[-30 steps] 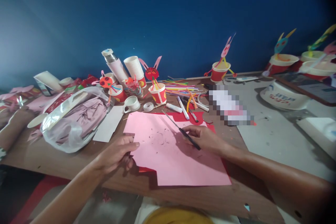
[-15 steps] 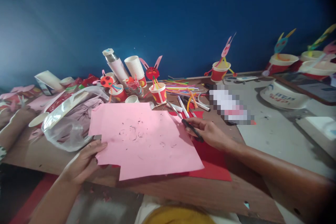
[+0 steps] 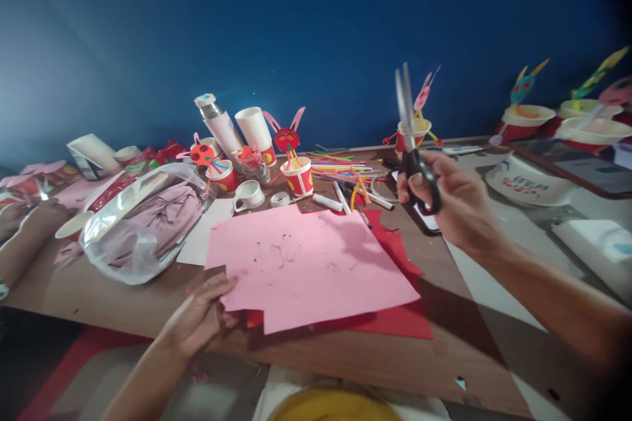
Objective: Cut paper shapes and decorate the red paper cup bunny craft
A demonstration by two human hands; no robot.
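A pink paper sheet [image 3: 311, 266] with small dark marks lies over a red sheet [image 3: 395, 316] on the wooden table [image 3: 345, 362]. My left hand [image 3: 200, 316] pinches the pink sheet's lower left corner and lifts that edge slightly. My right hand [image 3: 451, 200] is raised above the table's right side, fingers through the black handles of a pair of scissors [image 3: 409, 138]. The blades point up and look nearly closed.
Behind the paper stand red paper cups with bunny cut-outs [image 3: 296, 168], a stack of white cups [image 3: 254, 128], a flask [image 3: 220, 122], coloured straws [image 3: 340, 168], markers [image 3: 340, 200] and tape [image 3: 281, 199]. A plastic bag [image 3: 143, 227] lies left. Paper bowls [image 3: 528, 181] sit right.
My right hand has lifted the scissors off the table and turned the blades upward. My left hand slid the pink sheet left, then back right.
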